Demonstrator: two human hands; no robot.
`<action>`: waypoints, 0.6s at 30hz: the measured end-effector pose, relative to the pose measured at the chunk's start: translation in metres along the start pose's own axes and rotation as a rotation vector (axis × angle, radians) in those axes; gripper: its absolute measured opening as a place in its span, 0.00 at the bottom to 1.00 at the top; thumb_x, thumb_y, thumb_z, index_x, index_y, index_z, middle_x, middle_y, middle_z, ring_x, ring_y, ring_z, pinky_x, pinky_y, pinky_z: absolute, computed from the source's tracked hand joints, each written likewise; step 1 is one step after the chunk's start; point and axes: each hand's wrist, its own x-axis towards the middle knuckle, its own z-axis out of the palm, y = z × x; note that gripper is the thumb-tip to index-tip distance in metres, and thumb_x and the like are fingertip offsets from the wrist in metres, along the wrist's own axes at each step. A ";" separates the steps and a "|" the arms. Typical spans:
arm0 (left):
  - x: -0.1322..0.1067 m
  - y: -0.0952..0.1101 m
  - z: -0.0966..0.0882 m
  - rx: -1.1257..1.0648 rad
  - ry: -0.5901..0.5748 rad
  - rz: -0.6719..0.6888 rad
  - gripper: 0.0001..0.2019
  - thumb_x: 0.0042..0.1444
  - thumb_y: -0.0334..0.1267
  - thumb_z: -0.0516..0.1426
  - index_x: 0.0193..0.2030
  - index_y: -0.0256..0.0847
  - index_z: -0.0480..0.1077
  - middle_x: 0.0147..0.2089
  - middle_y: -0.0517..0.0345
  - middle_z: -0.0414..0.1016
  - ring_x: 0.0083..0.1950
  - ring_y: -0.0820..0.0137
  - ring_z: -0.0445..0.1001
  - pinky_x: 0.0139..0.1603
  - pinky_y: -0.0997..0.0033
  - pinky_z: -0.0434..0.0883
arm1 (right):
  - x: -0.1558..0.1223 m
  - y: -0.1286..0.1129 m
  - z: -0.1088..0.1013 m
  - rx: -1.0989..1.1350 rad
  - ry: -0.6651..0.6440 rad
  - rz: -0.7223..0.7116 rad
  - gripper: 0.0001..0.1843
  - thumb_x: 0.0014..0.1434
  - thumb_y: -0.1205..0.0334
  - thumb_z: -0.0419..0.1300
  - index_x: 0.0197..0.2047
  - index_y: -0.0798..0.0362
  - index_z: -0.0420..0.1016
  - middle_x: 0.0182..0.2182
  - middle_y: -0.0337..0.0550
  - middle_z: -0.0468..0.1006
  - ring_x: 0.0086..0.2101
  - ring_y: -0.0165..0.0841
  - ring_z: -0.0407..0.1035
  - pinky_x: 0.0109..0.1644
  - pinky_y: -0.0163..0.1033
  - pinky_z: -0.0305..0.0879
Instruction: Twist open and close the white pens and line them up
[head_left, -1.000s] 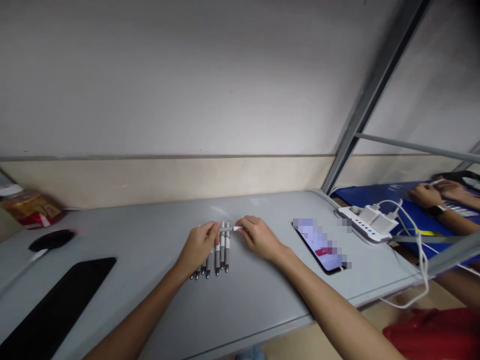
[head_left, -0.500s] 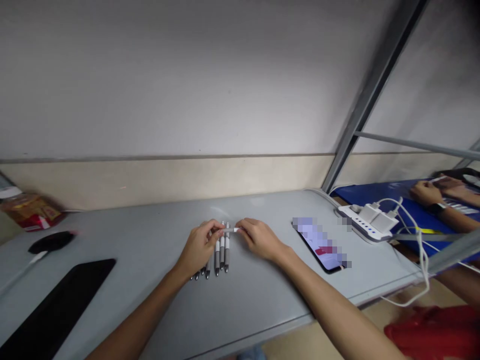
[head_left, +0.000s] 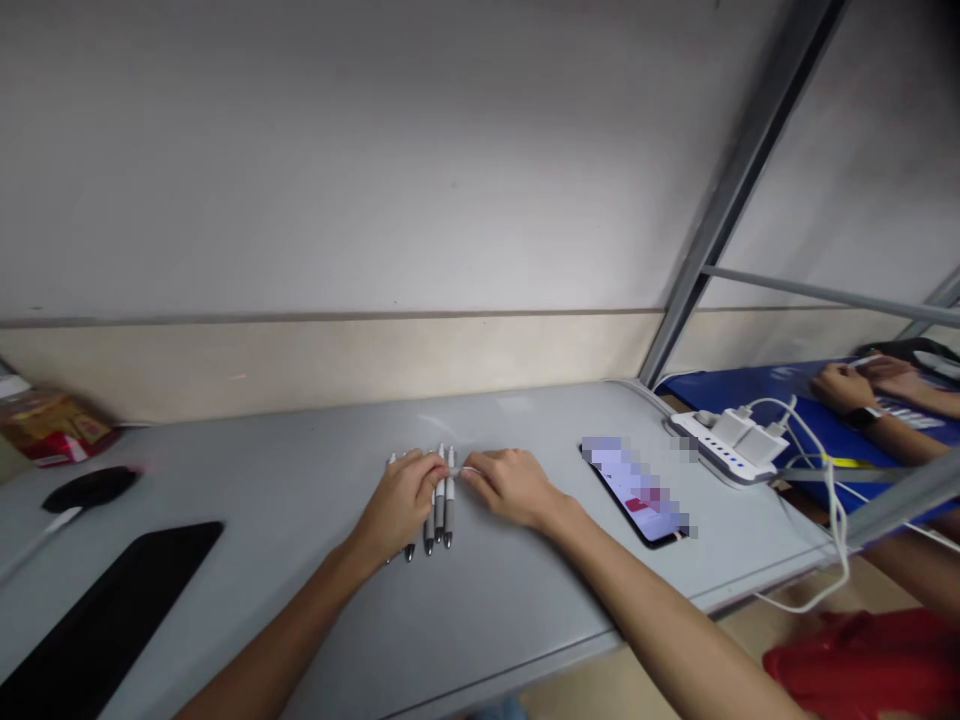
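Above a row of pens, my left hand [head_left: 402,502] is closed in a pinch at one end of a pen [head_left: 455,470] held crosswise. My right hand [head_left: 514,487] pinches its other, white end. Only a short stretch of this pen shows between my fingertips; the rest is hidden by my hands. Several white-and-grey pens [head_left: 448,500] lie side by side on the grey table [head_left: 480,590], their dark tips towards me. My left hand partly covers the row.
A phone [head_left: 634,490] with a lit screen lies to the right, near a white power strip [head_left: 724,450] with plugs and cables. A black flat object [head_left: 112,620], a dark oval object [head_left: 90,488] and a jar [head_left: 56,425] are left. Another person's hands [head_left: 847,388] work over a blue surface.
My hands have come slightly closer together and lower over the row, so less of the held pen shows. The whole view has shifted slightly.
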 end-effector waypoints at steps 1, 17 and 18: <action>-0.001 0.001 -0.001 0.010 0.012 0.020 0.14 0.62 0.37 0.46 0.32 0.41 0.71 0.31 0.58 0.71 0.35 0.68 0.70 0.38 0.68 0.65 | 0.000 0.000 0.000 0.000 -0.014 0.005 0.20 0.69 0.50 0.44 0.40 0.52 0.72 0.27 0.43 0.76 0.26 0.31 0.66 0.31 0.35 0.51; -0.004 0.006 0.000 0.380 -0.111 0.253 0.12 0.65 0.33 0.45 0.39 0.41 0.69 0.38 0.53 0.74 0.42 0.62 0.70 0.44 0.60 0.61 | 0.000 -0.009 0.004 -0.116 -0.017 0.017 0.11 0.65 0.57 0.51 0.42 0.52 0.72 0.34 0.48 0.79 0.31 0.36 0.72 0.30 0.36 0.54; -0.005 0.007 0.001 0.399 -0.122 0.251 0.12 0.64 0.31 0.45 0.37 0.41 0.68 0.37 0.53 0.74 0.41 0.63 0.70 0.43 0.61 0.61 | -0.001 -0.010 0.004 -0.123 -0.027 0.006 0.12 0.66 0.57 0.49 0.42 0.52 0.72 0.33 0.48 0.79 0.30 0.36 0.72 0.30 0.36 0.54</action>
